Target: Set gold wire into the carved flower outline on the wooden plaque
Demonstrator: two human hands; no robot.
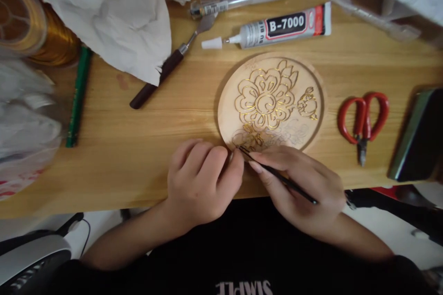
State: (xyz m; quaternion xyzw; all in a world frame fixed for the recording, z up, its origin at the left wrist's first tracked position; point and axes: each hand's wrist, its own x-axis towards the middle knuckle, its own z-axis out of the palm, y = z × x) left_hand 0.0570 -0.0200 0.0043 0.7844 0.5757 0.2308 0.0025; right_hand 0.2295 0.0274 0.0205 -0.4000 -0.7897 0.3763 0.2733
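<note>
A round wooden plate [322,97] lies on the table with a flower pattern [266,101] in gold wire on its face and fine pencil lines near its lower edge. My right hand [304,184] is closed around slim black tweezers [287,182], whose tips point at the plate's lower left edge. Against that same edge, my left hand [206,179] has its fingers curled in a pinch, thumb and forefinger close to the tweezer tips. What sits between those left fingertips is hidden.
Above the plate lies a B-7000 glue tube [285,26]. Red-handled snips [363,120] and a dark phone [417,136] are at right. Leftward are a palette knife [157,76], crumpled tissue [128,18], a green pencil [78,97] and a gold wire spool [51,37].
</note>
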